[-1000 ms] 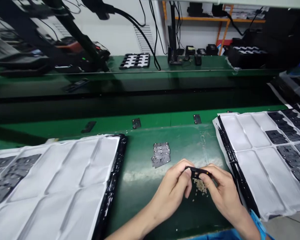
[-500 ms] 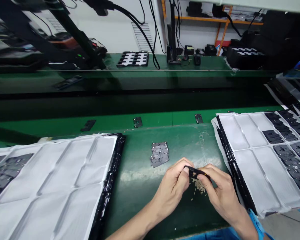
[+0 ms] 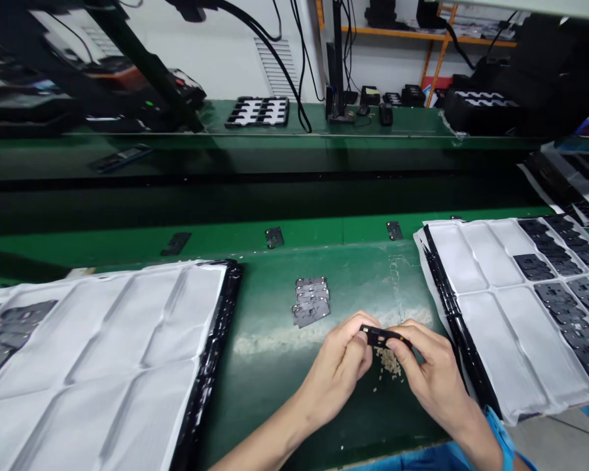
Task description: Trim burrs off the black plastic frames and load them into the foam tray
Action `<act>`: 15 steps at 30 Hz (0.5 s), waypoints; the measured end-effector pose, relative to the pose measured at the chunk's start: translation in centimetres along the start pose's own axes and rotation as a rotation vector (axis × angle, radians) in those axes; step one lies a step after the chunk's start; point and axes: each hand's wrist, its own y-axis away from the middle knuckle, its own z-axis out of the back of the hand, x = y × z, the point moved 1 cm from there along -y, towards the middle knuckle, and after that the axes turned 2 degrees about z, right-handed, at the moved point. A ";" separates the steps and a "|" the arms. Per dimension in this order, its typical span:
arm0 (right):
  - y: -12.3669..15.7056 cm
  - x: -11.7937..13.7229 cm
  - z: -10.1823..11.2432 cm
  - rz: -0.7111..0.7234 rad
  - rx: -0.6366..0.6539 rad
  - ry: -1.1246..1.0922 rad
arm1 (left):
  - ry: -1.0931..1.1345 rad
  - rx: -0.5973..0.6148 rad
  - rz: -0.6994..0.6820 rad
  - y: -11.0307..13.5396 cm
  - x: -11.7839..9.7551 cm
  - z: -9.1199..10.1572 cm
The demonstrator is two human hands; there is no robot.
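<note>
My left hand (image 3: pixel 339 366) and my right hand (image 3: pixel 429 369) meet over the green bench (image 3: pixel 275 366), and both pinch one small flat black part (image 3: pixel 383 337) between their fingertips. Under the part lies a little heap of pale crumbs (image 3: pixel 387 364). Just left and beyond the hands sits a short stack of grey flat parts (image 3: pixel 310 302). A tray lined with white sheet (image 3: pixel 103 353) lies at the left, and a second white-lined tray (image 3: pixel 500 307) with several dark parts in its far cells lies at the right.
Three small black parts (image 3: pixel 273 237) lie along the bench's far strip. Behind runs a dark conveyor channel (image 3: pixel 275 196), then a rear bench with a black tray (image 3: pixel 258 111), cables and dark equipment. Stacked black trays (image 3: pixel 485 104) stand at the back right.
My hands keep hold of the black part with only slight finger movement. The view has drifted a little, shifting the scene up and left.
</note>
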 end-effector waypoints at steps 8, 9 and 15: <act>0.2 -0.2 0.1 0.004 0.016 0.006 | 0.052 -0.017 0.029 -0.4 0.4 -0.2; 0.2 -0.2 0.1 0.007 0.017 0.006 | 0.057 -0.017 0.025 -0.4 0.4 -0.3; 0.1 0.0 0.2 0.012 0.028 -0.007 | 0.073 -0.002 0.004 -0.4 0.7 -0.4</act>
